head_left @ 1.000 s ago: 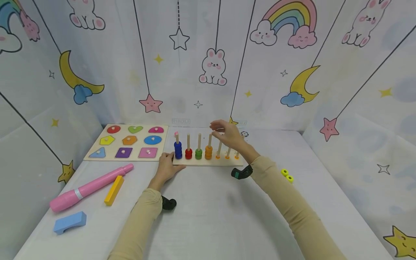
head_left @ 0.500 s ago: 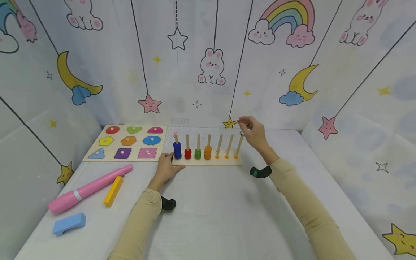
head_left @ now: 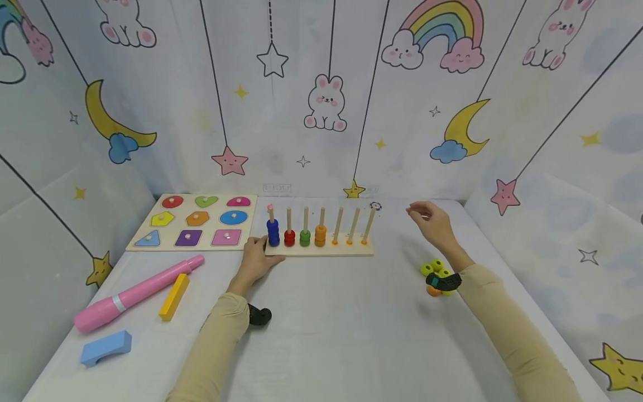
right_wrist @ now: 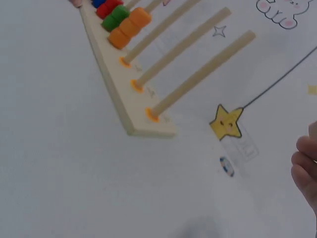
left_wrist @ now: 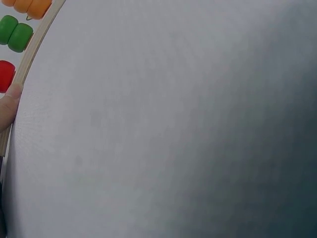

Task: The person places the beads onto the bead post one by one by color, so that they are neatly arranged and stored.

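A wooden peg board (head_left: 321, 250) stands at the back of the table. Its four left pegs carry blue rings (head_left: 273, 231), red rings (head_left: 289, 238), green rings (head_left: 305, 238) and orange rings (head_left: 320, 235); the three right pegs (head_left: 354, 225) are bare. My left hand (head_left: 255, 258) rests against the board's left front corner, and a fingertip (left_wrist: 9, 106) touches the board edge (left_wrist: 30, 52). My right hand (head_left: 430, 221) hovers right of the board with loosely curled fingers (right_wrist: 306, 166) and holds nothing. Loose yellow-green rings (head_left: 433, 267) and an orange ring (head_left: 432, 291) lie by my right wrist.
A shape puzzle board (head_left: 150, 228) lies at the back left. Front left hold a pink pen-shaped toy (head_left: 135, 291), a yellow block (head_left: 174, 295) and a blue block (head_left: 106, 347). Printed fabric walls close in the table on three sides.
My right hand left the orange peg, swept right past the last peg and came down towards the loose rings. The left hand stayed at the board's corner.
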`<state>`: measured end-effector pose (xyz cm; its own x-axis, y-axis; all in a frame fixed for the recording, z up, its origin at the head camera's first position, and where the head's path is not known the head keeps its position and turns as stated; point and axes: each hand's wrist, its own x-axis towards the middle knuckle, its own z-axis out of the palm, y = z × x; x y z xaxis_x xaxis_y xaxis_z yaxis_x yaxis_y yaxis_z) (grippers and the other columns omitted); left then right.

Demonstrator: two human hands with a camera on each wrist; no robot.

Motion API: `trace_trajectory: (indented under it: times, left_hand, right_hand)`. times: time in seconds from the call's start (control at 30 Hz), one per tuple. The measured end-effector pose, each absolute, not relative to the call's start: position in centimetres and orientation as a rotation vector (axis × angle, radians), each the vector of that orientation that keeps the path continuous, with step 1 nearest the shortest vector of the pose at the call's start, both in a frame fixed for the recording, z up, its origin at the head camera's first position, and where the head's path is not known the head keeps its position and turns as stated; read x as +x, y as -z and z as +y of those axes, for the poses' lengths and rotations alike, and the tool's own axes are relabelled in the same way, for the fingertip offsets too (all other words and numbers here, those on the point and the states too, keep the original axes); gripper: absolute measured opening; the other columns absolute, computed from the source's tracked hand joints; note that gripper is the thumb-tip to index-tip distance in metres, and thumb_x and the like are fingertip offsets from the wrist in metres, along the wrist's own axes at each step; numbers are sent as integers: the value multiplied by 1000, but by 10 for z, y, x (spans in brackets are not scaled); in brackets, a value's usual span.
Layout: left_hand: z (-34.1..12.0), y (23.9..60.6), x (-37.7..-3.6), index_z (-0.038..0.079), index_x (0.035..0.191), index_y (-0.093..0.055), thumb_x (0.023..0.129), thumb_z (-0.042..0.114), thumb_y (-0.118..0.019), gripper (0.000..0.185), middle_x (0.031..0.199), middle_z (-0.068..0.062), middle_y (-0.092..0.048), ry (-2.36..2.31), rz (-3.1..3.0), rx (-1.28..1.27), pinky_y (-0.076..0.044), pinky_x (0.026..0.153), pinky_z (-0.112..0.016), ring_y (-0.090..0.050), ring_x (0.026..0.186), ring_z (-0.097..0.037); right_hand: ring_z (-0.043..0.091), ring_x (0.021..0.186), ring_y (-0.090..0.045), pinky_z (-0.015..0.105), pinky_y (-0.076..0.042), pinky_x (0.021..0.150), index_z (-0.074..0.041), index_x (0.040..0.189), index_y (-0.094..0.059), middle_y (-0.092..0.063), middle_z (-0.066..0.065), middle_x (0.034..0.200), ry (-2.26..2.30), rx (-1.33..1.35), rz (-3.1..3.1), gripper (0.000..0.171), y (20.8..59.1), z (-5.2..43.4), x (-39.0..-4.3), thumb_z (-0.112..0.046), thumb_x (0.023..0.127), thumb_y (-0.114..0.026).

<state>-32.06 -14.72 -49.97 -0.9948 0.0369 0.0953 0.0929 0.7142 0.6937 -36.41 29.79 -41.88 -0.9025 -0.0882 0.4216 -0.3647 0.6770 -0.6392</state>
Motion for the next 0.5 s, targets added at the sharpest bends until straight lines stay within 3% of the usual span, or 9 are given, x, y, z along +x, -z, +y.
trace_trajectory:
  times: [0.1,0.33,0.5]
  left_hand:
    - [-148,500,-321,-13,139,-35,80,31,-76,84,128,-31,-36,1160,-2841,-104,-33,101,-49,-34,120,-42]
    - [-148,500,-321,-13,139,-34,80,30,-76,84,129,-31,-36,1165,-2845,-98,-32,101,-49,-33,120,-42]
    - [-148,499,-320,-13,138,-34,80,31,-76,84,128,-32,-37,1151,-2847,-99,-33,101,-49,-34,120,-41]
  right_hand:
    - [28,103,-59,44,-47,89,-1,120,-57,-65,14,110,-1070,335,-2570,31,433,317,-356,-22,97,-54]
    - [15,98,-60,19,-48,83,-2,122,-56,-66,6,108,-1077,331,-2642,39,471,362,-337,-32,96,-56]
    - [29,103,-59,37,-48,87,1,122,-55,-64,15,111,-1075,333,-2737,34,476,373,-319,-21,96,-56]
